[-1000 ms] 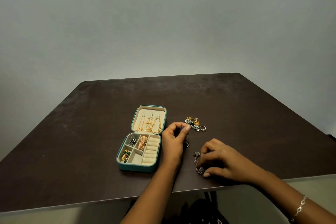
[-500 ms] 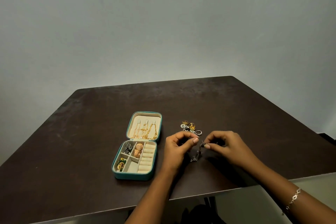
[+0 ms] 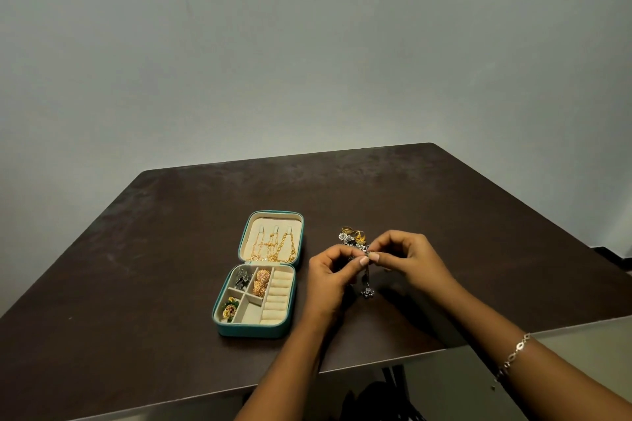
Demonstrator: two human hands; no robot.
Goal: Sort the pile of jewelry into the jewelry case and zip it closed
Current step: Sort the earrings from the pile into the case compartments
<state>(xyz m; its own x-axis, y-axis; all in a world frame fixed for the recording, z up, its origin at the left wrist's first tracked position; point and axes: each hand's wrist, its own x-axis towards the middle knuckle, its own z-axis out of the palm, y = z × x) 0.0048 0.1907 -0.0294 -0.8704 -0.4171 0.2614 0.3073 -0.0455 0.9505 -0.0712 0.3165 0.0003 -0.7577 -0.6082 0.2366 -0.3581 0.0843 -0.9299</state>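
As left hand [image 3: 328, 280], right hand [image 3: 410, 258] pinch, earring [image 3: 367, 291] dangles (below grip).

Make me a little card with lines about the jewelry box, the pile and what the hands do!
Case: open teal zip jewelry case on dark brown table
Lid: gold chains
Hands: left hand and right hand pinch one dark silver dangly earring
Pile: small gold and silver jewelry pile, behind the hands
Zip: not closed

Jewelry case [image 3: 251, 330] left of pile [image 3: 352, 236] — seemingly apart.
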